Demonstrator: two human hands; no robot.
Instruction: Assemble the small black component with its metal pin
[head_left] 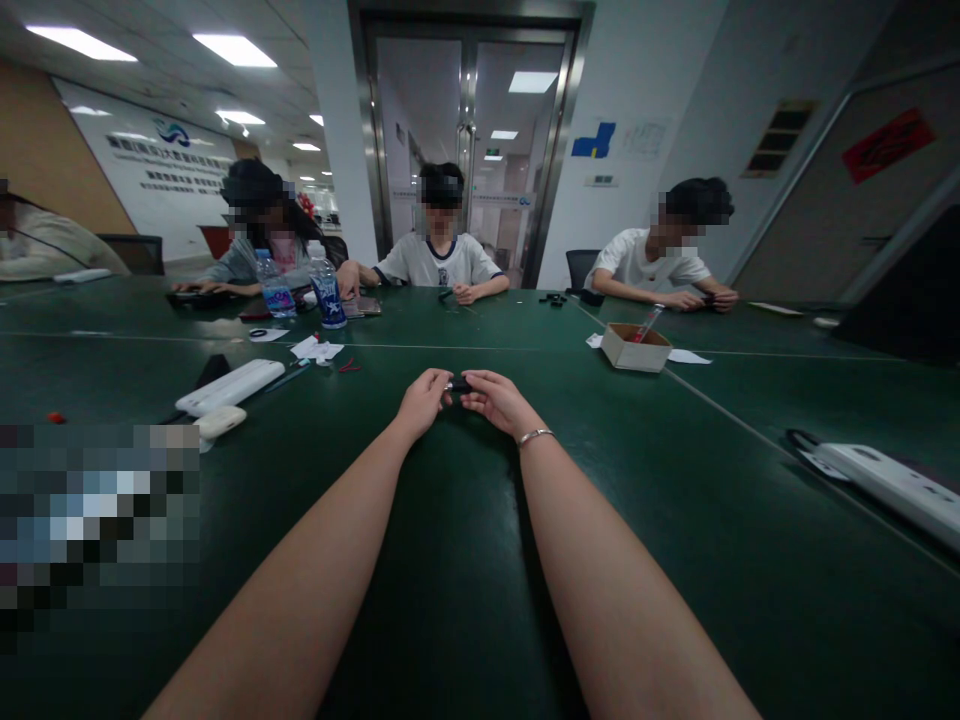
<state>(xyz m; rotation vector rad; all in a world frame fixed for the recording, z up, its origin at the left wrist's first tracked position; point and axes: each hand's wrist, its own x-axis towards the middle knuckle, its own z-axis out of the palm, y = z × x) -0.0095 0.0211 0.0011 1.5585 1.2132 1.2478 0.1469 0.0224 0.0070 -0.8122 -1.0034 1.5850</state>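
Note:
Over the middle of the green table, my two hands meet around a small dark piece (458, 384) with a shiny silvery end on its left. Its kind is too small to make out; it could be a plug or a stick. My left hand (424, 402) pinches the silvery end between thumb and fingers. On the other side, my right hand (495, 398) grips the black end, its lower fingers curled beneath. A silver bracelet (535, 436) circles my right wrist.
A white power strip (231, 388) and a pale rounded object (220, 422) lie to the left, with paper scraps (316, 348) beyond. Two bottles (327, 286) stand farther back. A small box (636, 348) and another power strip (892, 485) are on the right. Several people sit around the table (675, 480).

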